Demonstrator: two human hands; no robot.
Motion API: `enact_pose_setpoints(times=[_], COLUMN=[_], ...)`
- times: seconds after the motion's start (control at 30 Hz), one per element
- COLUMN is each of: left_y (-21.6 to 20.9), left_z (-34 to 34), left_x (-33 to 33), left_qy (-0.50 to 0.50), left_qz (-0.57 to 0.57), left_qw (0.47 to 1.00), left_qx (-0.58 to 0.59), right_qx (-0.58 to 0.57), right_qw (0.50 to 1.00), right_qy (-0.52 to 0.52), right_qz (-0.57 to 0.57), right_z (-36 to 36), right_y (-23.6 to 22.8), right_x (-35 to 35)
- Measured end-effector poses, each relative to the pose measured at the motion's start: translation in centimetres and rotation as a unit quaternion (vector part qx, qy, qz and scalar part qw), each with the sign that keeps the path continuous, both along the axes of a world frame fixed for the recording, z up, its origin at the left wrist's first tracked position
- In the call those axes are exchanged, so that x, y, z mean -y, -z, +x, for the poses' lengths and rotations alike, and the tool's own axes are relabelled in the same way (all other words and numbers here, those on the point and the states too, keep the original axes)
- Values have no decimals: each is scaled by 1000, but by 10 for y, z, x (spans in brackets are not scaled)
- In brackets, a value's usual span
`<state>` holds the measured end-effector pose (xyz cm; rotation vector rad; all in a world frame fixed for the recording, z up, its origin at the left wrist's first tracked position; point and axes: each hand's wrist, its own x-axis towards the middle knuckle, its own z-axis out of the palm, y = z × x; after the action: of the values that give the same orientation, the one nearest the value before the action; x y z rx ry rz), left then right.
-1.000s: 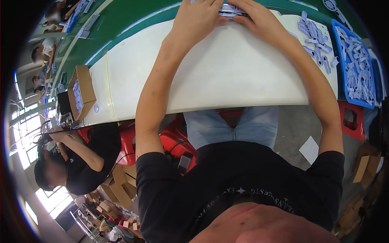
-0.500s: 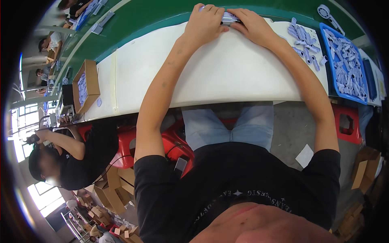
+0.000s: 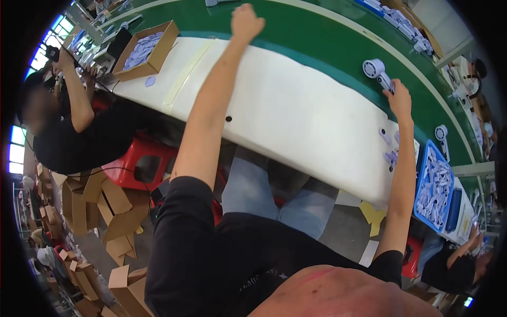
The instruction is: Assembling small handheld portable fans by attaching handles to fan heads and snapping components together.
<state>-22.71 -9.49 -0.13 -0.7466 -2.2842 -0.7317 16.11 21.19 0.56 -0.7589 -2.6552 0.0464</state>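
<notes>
Your right hand point(image 3: 400, 98) is closing its fingers on the handle of a white handheld fan point(image 3: 378, 71) lying on the green belt point(image 3: 317, 39) beyond the table's point(image 3: 296, 116) far edge. Your left hand point(image 3: 246, 22) is reaching over the belt, fisted and empty. The fan is not yet lifted.

The left hand point(image 3: 246, 22) is closed in a fist over the green belt point(image 3: 317, 37), holding nothing visible. The right hand point(image 3: 398, 99) grips the handle of a pale fan point(image 3: 376, 70) lying on the belt, past the white table point(image 3: 296, 111). A blue tray point(image 3: 422, 174) of small parts sits right; a cardboard box point(image 3: 166, 42) left.
</notes>
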Motion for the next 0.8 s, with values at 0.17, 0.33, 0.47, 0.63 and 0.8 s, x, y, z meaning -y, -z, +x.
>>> enact_pose_setpoints(times=[0.17, 0.33, 0.47, 0.63, 0.8], left_y=[16, 12, 18, 42, 18], left_z=[-107, -198, -263, -274, -249], left_x=[51, 58, 56, 26, 41], left_qy=[-175, -173, -139, -76, 38], left_qz=[-12, -16, -7, 21, 132], left_qw=[982, 972, 969, 975, 991], left_qx=[72, 158, 206, 209, 4], right_qx=[-8, 107, 116, 92, 79], right_qw=[997, 970, 946, 936, 969], right_qy=[-65, -63, -39, -25, -40], right_qz=[32, -210, -301, -338, -233], right_z=[56, 103, 105, 100, 92], right_y=[-14, -62, -44, -39, -40], right_x=[9, 68, 66, 74, 95])
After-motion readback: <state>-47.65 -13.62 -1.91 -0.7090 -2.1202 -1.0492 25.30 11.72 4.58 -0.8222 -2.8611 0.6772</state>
